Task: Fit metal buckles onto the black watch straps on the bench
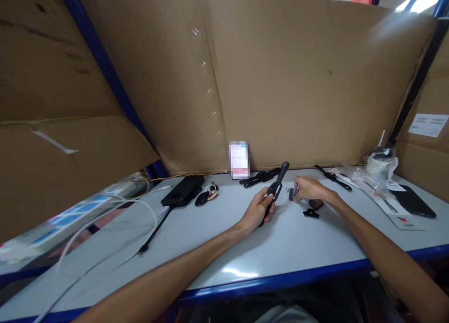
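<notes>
My left hand [262, 207] is wrapped round one handle of a black spokeshave body [279, 182], whose other handle points up and away from me. A grey flat metal blade [292, 194] is pinched in the fingers of my right hand [308, 190], just right of the spokeshave and apart from it. Small bright metal bits show at the blade's left edge, too small to make out. Below my right hand lies a small black notched plate [311, 213], with a dark brownish piece [316, 204] beside it.
More black spokeshaves [259, 177] lie behind my left hand, and another [333, 178] lies at right. A lit phone [239, 161] leans against the cardboard. Right: plastic packaging [380, 194], a dark phone [416, 201]. Left: a black box [183, 191], keys [211, 191], a power strip [70, 220], white cables.
</notes>
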Action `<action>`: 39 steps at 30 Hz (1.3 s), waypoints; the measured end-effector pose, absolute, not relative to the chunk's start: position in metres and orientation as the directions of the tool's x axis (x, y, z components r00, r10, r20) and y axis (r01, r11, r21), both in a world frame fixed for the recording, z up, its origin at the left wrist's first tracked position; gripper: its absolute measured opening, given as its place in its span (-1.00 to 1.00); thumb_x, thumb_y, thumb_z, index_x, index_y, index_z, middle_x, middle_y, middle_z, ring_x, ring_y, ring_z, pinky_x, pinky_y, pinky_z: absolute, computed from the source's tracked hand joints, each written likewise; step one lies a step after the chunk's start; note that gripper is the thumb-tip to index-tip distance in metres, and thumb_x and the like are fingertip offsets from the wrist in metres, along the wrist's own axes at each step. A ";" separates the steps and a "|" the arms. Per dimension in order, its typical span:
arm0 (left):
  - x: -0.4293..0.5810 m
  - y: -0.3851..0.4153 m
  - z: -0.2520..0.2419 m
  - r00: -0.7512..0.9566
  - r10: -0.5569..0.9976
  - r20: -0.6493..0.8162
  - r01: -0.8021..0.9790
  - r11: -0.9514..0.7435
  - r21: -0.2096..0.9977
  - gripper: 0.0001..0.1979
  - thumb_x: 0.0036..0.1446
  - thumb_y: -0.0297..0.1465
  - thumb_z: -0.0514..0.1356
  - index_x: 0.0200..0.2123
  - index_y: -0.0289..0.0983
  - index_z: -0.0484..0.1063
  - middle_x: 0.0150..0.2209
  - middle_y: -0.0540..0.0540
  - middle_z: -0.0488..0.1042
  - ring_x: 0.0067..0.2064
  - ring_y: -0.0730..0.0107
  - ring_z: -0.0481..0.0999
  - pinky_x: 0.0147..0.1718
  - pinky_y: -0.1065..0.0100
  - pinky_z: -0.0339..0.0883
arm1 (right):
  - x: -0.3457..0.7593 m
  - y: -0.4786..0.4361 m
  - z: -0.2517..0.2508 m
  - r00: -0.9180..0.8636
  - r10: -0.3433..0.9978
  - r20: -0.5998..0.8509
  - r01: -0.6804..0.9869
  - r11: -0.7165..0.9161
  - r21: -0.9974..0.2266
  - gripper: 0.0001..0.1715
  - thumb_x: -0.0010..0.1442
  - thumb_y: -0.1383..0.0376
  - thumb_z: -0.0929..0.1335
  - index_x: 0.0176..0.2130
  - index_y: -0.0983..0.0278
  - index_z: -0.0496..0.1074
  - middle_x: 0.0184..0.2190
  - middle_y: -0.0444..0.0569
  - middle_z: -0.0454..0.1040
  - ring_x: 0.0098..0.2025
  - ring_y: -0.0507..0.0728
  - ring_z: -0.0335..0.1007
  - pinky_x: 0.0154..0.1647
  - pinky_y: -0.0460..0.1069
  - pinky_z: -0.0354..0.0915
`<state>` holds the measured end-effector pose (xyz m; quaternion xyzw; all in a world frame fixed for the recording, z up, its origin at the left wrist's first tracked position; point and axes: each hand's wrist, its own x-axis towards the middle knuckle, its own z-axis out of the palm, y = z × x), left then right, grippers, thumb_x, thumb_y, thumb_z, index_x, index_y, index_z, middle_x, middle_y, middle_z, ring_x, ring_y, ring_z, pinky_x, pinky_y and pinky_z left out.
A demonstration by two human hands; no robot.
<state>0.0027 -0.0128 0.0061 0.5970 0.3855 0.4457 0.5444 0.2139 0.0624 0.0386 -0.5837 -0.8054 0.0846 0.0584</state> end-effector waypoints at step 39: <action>-0.009 -0.012 0.020 0.278 0.960 -0.012 -0.312 0.102 0.945 -0.64 0.27 -0.06 0.08 -0.35 -0.24 0.21 -0.63 0.13 0.20 -0.72 0.67 -0.02 -0.74 0.56 -0.24 | 0.176 0.019 0.054 -0.320 0.947 -0.008 0.102 0.026 -0.994 -0.58 -0.16 0.12 0.55 -0.50 0.26 0.32 -0.52 -0.17 0.36 -0.43 0.01 0.30 -0.40 -0.09 0.29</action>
